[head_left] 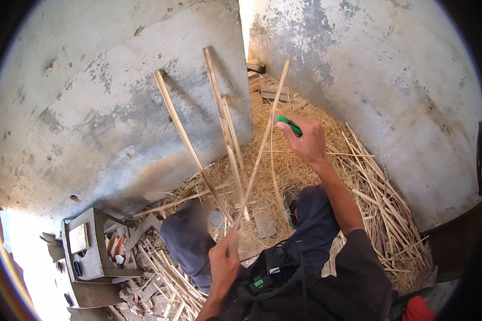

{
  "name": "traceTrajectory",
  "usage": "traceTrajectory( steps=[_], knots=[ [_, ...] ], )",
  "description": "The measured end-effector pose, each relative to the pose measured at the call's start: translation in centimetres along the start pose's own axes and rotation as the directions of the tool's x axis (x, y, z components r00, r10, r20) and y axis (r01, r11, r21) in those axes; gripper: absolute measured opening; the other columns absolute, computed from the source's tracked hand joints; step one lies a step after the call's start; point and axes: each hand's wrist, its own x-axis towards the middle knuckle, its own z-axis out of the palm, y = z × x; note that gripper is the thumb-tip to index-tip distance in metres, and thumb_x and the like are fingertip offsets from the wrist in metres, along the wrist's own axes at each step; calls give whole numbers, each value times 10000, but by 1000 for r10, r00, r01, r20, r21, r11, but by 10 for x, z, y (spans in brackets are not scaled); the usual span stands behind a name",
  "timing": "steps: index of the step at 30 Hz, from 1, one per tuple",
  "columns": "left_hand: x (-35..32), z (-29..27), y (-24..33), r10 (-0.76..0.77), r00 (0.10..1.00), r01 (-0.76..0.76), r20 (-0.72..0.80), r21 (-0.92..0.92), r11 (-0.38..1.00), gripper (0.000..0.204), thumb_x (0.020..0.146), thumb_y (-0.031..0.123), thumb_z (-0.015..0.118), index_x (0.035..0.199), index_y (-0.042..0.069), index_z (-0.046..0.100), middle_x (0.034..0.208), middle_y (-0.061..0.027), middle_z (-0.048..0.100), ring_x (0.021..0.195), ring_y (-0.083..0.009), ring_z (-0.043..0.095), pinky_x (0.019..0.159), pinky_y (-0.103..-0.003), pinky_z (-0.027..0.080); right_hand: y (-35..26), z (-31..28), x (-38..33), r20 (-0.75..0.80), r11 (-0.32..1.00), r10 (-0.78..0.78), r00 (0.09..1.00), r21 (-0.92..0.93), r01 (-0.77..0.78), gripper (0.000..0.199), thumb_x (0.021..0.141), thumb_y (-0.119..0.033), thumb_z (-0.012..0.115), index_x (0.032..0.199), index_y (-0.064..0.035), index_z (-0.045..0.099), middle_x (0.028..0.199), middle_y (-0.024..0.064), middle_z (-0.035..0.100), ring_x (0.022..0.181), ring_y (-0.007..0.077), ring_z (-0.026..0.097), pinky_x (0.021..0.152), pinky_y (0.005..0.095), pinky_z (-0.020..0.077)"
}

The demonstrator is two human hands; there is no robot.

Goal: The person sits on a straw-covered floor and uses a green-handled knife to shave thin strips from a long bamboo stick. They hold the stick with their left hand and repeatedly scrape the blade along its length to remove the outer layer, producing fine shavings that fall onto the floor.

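My left hand (223, 261) is closed around the lower end of a long, thin wooden strip (262, 147), close in front of my lap. From there the strip slants up and away to the right. My right hand (308, 138) grips a small green-handled knife (290, 125) with the thumb along it. The knife's tip end meets the strip in its upper half; the blade itself is hard to make out. Shavings and my left knee are blurred near the lower end of the strip.
Pale split poles (178, 120) lean on the worn wall at left. Curled shavings (310, 171) cover the floor ahead. Bundles of cut strips (388, 214) lie along the right wall, more at lower left. A grey wooden box (93, 254) with scraps stands at left.
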Motion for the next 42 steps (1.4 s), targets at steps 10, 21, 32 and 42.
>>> traceTrajectory(
  steps=[10,21,32,42],
  knots=[
    [-14,-10,-19,55,999,-55,-3,22,998,328,1120,158,619,1365,-25,735,764,-90,599,678,-117,497,639,-312,462,73,-9,56,-31,956,239,970,-166,-241,471,1063,-523,691,1135,-83,842,696,82,713,560,227,623,572,388,490],
    [14,-42,-21,-308,872,450,380,-376,810,513,1223,353,409,1487,-37,612,695,44,421,529,-38,374,464,-211,328,136,11,57,202,893,448,871,-130,-430,694,1071,-656,585,1371,-48,735,898,52,766,709,175,681,699,425,548],
    [47,-27,-22,-104,814,396,572,-415,819,600,1222,408,348,1475,-86,574,807,-46,630,544,-85,519,458,-222,398,-26,30,-8,574,395,276,771,663,-635,376,1118,-363,670,1286,-38,756,794,-6,676,511,23,393,466,229,295],
    [43,-30,-24,-122,856,270,502,-233,934,474,1137,330,647,1464,-13,620,918,-19,669,686,-50,547,559,-219,409,5,23,-3,324,295,538,778,792,-534,247,1084,-312,728,1080,-66,742,763,-30,628,503,5,383,438,214,252]
  ],
)
